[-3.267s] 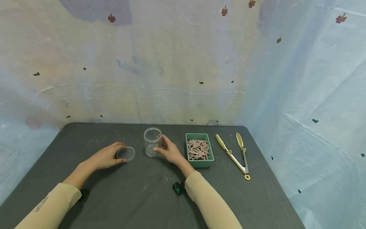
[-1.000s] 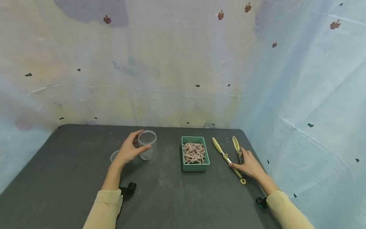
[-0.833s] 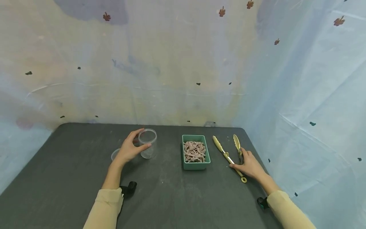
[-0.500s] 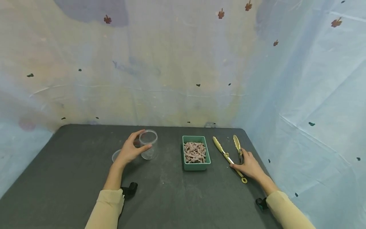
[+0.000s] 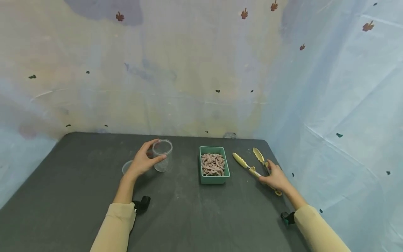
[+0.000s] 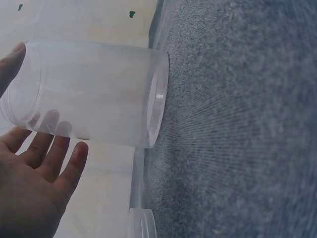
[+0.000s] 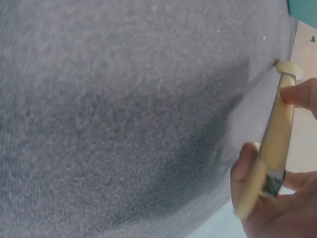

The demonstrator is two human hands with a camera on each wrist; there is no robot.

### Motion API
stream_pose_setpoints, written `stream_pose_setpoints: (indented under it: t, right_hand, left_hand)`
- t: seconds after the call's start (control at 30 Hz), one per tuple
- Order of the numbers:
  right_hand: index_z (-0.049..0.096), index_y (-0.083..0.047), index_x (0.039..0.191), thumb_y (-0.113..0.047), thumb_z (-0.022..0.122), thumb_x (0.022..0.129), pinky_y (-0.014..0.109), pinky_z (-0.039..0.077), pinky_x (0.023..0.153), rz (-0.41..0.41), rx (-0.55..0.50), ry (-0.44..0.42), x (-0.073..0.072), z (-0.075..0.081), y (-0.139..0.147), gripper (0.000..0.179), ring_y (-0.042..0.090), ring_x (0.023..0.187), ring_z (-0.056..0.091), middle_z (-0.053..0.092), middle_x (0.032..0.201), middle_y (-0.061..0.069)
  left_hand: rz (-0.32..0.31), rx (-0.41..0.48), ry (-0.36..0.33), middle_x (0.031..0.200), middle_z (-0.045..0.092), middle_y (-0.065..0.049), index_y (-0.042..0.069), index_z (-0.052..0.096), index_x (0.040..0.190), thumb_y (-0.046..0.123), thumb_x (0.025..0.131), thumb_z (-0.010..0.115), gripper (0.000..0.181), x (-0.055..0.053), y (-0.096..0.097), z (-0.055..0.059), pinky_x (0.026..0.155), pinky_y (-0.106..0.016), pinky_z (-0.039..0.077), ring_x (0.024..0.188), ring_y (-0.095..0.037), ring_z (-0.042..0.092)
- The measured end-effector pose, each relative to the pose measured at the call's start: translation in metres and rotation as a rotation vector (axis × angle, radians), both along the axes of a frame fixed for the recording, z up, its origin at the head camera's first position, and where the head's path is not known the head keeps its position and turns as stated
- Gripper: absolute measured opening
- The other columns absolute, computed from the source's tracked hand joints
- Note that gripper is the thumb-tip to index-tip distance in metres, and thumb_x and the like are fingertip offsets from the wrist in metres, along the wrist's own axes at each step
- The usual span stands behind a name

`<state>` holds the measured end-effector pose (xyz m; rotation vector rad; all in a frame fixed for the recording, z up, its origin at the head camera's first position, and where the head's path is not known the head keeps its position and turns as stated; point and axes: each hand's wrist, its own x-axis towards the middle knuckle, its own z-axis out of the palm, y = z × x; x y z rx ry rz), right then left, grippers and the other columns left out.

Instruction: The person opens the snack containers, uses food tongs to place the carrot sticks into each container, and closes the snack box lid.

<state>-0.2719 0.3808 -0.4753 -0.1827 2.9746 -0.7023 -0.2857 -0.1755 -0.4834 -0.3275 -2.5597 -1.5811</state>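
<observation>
My left hand (image 5: 143, 162) holds a clear plastic jar (image 5: 168, 151) near its rim, thumb on the near side and fingers round the far side. The jar stands upright on the table with its mouth uncovered; the left wrist view shows its base (image 6: 158, 99) at the surface. Partly behind that hand lies a clear round lid (image 5: 126, 167). At the right, my right hand (image 5: 275, 177) grips metal tongs with yellow tips (image 5: 240, 160), thumb on one arm and fingers on the other. The tongs are spread apart, and in the right wrist view their yellow grip (image 7: 278, 129) casts a shadow below.
Between the hands stands a green rectangular tub (image 5: 215, 180) filled with greyish-brown strips (image 5: 212, 164). A dark grey table (image 5: 189, 217) lies under everything, with a patterned sheet (image 5: 189, 70) hanging behind and a pale blue one (image 5: 346, 168) at the right.
The right hand left the jar for the tongs and has now taken hold of them, turning them and shifting their ring end rightwards. The left hand went from the lid to the jar.
</observation>
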Motion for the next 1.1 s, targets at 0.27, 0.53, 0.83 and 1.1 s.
stream_pose_setpoints:
  t: [0.27, 0.53, 0.83, 1.1]
  right_hand:
    - [0.016, 0.013, 0.16, -0.063, 0.079, 0.085, 0.072, 0.041, 0.106, -0.108, 0.035, 0.028, -0.003, -0.003, -0.001, 0.123, 0.062, 0.136, 0.039, 0.033, 0.151, 0.046]
    - [0.017, 0.011, 0.161, -0.069, 0.068, 0.091, 0.071, 0.042, 0.105, -0.132, 0.055, 0.066, -0.002, -0.002, -0.001, 0.117, 0.059, 0.137, 0.042, 0.035, 0.153, 0.043]
    - [0.016, 0.005, 0.164, -0.062, 0.069, 0.094, 0.071, 0.046, 0.099, -0.046, 0.015, 0.146, 0.002, 0.031, -0.005, 0.11, 0.056, 0.13, 0.051, 0.047, 0.148, 0.037]
    - [0.022, 0.0, 0.164, -0.056, 0.077, 0.091, 0.067, 0.048, 0.1, 0.118, 0.034, 0.192, -0.002, 0.071, -0.013, 0.107, 0.049, 0.127, 0.058, 0.056, 0.145, 0.029]
  left_hand:
    - [-0.006, -0.021, -0.008, 0.16, 0.035, -0.021, 0.013, 0.035, 0.162, 0.04, 0.094, 0.08, 0.086, -0.004, 0.001, 0.002, 0.113, -0.063, 0.039, 0.142, -0.043, 0.039]
    - [-0.001, -0.014, -0.015, 0.162, 0.033, -0.02, 0.014, 0.034, 0.163, 0.042, 0.093, 0.08, 0.088, -0.003, 0.001, -0.002, 0.113, -0.063, 0.04, 0.145, -0.043, 0.037]
    - [0.017, -0.032, -0.009, 0.161, 0.034, -0.02, 0.013, 0.035, 0.163, 0.045, 0.092, 0.08, 0.09, -0.001, -0.003, 0.001, 0.111, -0.063, 0.041, 0.143, -0.044, 0.038]
    - [0.008, -0.036, -0.007, 0.161, 0.034, -0.021, 0.014, 0.034, 0.163, 0.042, 0.094, 0.08, 0.088, -0.001, 0.0, -0.003, 0.111, -0.064, 0.041, 0.142, -0.045, 0.039]
